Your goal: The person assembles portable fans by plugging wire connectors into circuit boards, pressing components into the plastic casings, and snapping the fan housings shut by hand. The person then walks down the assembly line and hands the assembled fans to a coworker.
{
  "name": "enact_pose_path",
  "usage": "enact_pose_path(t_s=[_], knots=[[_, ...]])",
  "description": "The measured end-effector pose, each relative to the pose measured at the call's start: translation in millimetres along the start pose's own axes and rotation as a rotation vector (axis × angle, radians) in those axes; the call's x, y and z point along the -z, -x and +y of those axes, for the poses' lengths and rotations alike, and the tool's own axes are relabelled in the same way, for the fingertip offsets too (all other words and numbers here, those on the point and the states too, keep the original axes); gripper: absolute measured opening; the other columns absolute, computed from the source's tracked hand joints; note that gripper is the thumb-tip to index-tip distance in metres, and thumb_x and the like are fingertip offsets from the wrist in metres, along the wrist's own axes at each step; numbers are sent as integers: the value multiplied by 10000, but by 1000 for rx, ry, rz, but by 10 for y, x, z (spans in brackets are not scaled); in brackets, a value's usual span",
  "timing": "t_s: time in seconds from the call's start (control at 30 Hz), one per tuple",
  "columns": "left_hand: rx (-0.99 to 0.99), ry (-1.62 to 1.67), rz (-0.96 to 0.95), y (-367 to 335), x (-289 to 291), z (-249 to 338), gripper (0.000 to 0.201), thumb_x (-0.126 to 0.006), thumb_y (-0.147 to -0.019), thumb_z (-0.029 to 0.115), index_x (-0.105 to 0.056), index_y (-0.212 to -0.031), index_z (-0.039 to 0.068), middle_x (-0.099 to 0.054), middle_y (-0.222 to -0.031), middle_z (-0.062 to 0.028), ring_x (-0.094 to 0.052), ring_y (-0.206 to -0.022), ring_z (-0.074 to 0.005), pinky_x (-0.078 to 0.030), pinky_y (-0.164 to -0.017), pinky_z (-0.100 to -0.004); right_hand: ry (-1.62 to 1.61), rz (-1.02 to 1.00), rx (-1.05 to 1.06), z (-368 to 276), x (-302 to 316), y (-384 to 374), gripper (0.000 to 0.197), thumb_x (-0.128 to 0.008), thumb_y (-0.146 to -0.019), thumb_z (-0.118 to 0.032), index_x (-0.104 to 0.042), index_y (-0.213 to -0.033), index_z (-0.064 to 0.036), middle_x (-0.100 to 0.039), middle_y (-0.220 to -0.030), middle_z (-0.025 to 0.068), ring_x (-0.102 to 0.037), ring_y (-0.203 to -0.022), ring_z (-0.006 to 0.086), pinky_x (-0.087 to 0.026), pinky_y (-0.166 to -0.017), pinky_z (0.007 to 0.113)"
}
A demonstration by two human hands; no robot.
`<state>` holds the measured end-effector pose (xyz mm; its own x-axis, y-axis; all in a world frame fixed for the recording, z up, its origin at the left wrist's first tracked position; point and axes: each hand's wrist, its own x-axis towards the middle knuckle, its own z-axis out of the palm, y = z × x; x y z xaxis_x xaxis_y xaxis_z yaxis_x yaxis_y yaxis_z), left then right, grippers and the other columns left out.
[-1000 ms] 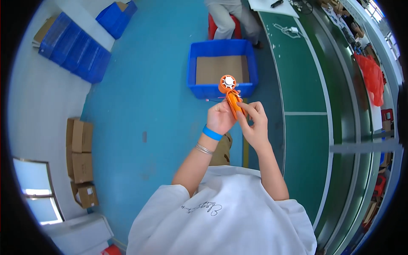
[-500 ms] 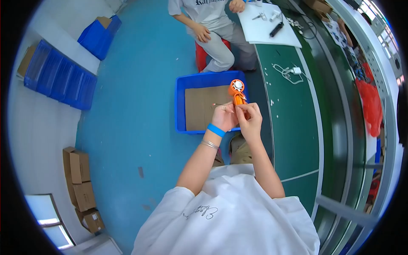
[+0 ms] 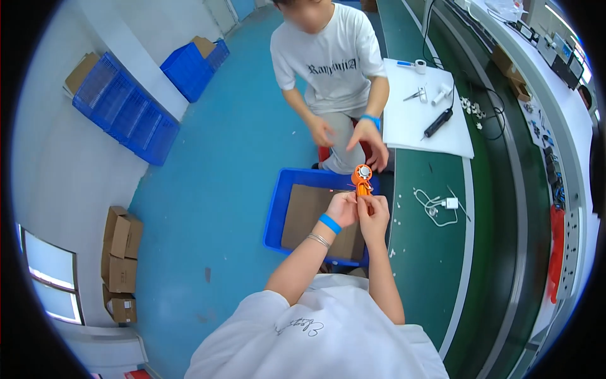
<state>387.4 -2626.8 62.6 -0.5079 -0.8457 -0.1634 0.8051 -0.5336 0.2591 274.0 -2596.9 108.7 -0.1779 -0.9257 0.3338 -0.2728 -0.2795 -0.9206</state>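
Both of my hands hold an orange handheld fan [image 3: 362, 179], its round head with a silvery-white disc pointing away from me. My left hand [image 3: 343, 209], below a blue wristband, is closed round the left side of its handle. Against the right side, the fingers of my right hand [image 3: 374, 213] pinch the handle's lower part. A thin wire sticks out to the left of the fan. Just beyond the fan's head is a co-worker's hand [image 3: 372, 144], fingers spread, apparently not gripping it.
Below my hands, a blue bin [image 3: 273, 218] holds a cardboard sheet [image 3: 309, 211]. On the green bench [image 3: 429, 252] to the right lie a white charger with cable [image 3: 449, 203], a white mat [image 3: 404, 136], a black electric screwdriver [image 3: 438, 122] and small white parts. The co-worker sits ahead.
My view has tilted up, showing more of the co-worker. The co-worker's hand has come off the bench side toward the fan. My hands still hold the fan.
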Motion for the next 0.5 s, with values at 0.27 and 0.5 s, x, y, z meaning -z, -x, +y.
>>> enact_pose_path(t_s=[0.27,0.5], knots=[[86,-53,98,-367,-60,519,406,-471,-697,147,-512,-1058,-33,-564,-982,-172,-563,-913,-304,-468,-806,-491,-48,101,-263,396,494,162,104,-574,-853,-85,-649,-898,-28,-548,-822,62,-511,-687,128,-414,-608,237],[-21,117,187,-521,-58,587,445,-435,-761,152,-403,-1190,40,-456,-1232,-307,-440,-1178,-410,-316,-1001,-597,-95,356,-486,869,978,699,250,-509,-925,-243,-630,-915,-25,-510,-745,-1,-449,-597,55,-366,-545,195]])
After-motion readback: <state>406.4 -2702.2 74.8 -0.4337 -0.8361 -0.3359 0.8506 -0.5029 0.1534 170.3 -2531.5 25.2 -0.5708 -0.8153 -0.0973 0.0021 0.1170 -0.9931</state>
